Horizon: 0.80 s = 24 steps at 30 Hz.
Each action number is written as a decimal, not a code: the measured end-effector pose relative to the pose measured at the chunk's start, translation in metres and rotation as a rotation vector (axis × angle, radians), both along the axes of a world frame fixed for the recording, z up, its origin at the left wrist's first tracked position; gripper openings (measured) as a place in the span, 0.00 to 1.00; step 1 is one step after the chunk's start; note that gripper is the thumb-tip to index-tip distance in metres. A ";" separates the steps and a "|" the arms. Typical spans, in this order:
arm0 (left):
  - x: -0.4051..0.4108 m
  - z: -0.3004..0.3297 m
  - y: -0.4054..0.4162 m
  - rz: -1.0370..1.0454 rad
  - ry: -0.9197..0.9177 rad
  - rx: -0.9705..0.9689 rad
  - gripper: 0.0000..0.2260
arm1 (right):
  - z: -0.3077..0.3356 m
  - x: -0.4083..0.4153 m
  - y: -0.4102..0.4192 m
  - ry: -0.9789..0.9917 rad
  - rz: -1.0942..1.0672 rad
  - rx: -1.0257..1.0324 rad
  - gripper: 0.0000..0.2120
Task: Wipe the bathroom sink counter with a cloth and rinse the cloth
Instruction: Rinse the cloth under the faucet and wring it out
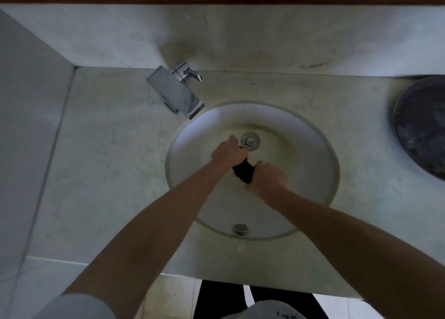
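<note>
Both hands are gripping a dark cloth (pixel 243 171) over the sink (pixel 313 150); left hand (pixel 228 153) and right hand (pixel 267 179) are hiding its ends (fingers curled tight); dark round object (pixel 421 126) is being cut off at the tabletop (pixel 108 162) edge.

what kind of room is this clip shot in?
Most likely a bathroom: a round white sink basin sunk into a pale stone counter, a chrome faucet at its rim, tiled wall behind. Both hands, left hand and right hand, grip a dark cloth over the drain.
</note>
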State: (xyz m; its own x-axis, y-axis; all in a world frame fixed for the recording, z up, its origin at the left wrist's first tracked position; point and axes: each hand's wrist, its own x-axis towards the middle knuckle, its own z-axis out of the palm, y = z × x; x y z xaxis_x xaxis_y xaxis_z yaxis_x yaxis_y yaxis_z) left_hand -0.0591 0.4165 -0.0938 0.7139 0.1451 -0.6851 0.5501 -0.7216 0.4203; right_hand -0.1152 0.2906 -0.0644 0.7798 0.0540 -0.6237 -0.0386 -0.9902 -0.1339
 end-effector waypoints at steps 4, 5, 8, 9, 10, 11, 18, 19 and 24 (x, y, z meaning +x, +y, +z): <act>-0.013 0.029 0.034 0.587 -0.077 -0.252 0.29 | 0.012 0.007 -0.048 -0.257 -0.174 0.099 0.09; -0.019 0.038 0.032 0.672 -0.008 -0.365 0.29 | 0.016 0.007 -0.053 -0.313 -0.216 0.124 0.09; -0.032 0.070 0.005 0.675 0.062 -0.610 0.28 | 0.034 0.006 -0.052 -0.408 -0.306 0.217 0.09; -0.034 0.081 -0.006 0.661 0.021 -0.666 0.27 | 0.042 0.006 -0.049 -0.421 -0.323 0.253 0.11; -0.034 0.089 -0.015 0.665 -0.044 -0.716 0.26 | 0.050 0.004 -0.045 -0.427 -0.343 0.299 0.13; -0.032 0.098 -0.023 0.688 -0.114 -0.766 0.24 | 0.058 0.001 -0.042 -0.430 -0.376 0.367 0.14; -0.028 0.151 -0.028 0.389 -0.624 -0.633 0.11 | 0.111 0.006 -0.054 -0.086 -0.489 0.959 0.23; -0.028 0.158 -0.025 0.327 -0.637 -0.651 0.09 | 0.118 0.009 -0.061 -0.050 -0.501 1.076 0.27; -0.036 0.186 -0.017 0.152 -0.487 -0.838 0.14 | 0.155 0.029 -0.086 -0.184 -0.360 1.180 0.32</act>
